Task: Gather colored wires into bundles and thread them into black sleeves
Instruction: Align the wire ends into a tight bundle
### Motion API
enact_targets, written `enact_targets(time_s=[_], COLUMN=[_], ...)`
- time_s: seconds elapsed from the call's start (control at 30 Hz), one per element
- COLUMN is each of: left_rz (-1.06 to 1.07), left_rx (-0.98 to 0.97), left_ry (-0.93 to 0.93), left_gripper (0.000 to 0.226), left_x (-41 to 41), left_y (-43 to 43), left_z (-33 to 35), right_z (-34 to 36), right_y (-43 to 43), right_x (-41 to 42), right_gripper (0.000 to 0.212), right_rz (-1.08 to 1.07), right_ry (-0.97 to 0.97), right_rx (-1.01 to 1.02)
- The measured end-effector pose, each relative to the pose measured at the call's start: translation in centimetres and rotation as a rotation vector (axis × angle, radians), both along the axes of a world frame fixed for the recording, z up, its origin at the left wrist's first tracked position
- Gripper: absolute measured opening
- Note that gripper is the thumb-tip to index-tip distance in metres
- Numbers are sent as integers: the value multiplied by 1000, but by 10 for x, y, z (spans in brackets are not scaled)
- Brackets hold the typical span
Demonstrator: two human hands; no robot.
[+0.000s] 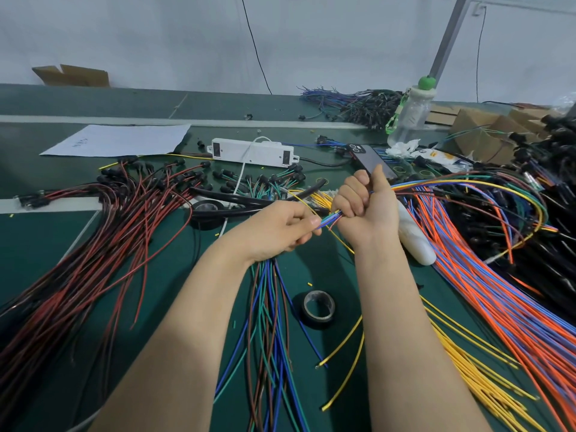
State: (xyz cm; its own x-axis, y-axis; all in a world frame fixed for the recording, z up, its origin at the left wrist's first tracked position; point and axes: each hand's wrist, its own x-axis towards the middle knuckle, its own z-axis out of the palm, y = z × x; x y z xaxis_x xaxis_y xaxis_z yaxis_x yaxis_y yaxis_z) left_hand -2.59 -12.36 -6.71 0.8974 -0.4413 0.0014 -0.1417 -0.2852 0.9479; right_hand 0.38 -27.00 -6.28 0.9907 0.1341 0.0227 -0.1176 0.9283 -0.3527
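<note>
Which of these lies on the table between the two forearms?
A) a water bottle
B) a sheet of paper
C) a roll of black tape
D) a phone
C: the tape roll lies flat on the green table, with one forearm on each side of it.

Even, soft light; perhaps edge-warped corners.
</note>
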Motion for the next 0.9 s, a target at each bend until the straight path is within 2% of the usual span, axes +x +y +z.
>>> enact_targets(time_s=[0.13,0.23,0.33,0.43,0.53,0.6,0.7,0.77,0.9], left_rz=[140,349,442,497,493,400,212,122,41], left_rx=[-47,-322,-595,-711,-626,-427,-158,-88,-77], left_ry=[-11,181,341,382,339,308,309,257,150], left_gripper=[23,29,28,23,25,25,42,43,28], left_x=[0,2,2,1,1,-2,-5,-4,-2], left_y=[-2,-16,-33,-39,-35,-30,-21,-14,-4], left_z=[0,-2,-3,-4,-4,-3,-2,-3,-3], right_z=[2,4,5,5,4,5,6,6,5], right_y=[0,5,10,11,9,7,2,-1,-2], right_x=[0,0,0,0,-1,-1,0,0,0], right_gripper=[55,52,50,48,46,46,46,46,47], right_rz=[-50,-107,-107,-76,-60,-82,-145,-168,-197], right_ry=[-5,-32,-57,-59,-49,-45,-30,-26,-21], right_rx=[-23,-98,-125,-147,-202,-222,-225,-213,-191])
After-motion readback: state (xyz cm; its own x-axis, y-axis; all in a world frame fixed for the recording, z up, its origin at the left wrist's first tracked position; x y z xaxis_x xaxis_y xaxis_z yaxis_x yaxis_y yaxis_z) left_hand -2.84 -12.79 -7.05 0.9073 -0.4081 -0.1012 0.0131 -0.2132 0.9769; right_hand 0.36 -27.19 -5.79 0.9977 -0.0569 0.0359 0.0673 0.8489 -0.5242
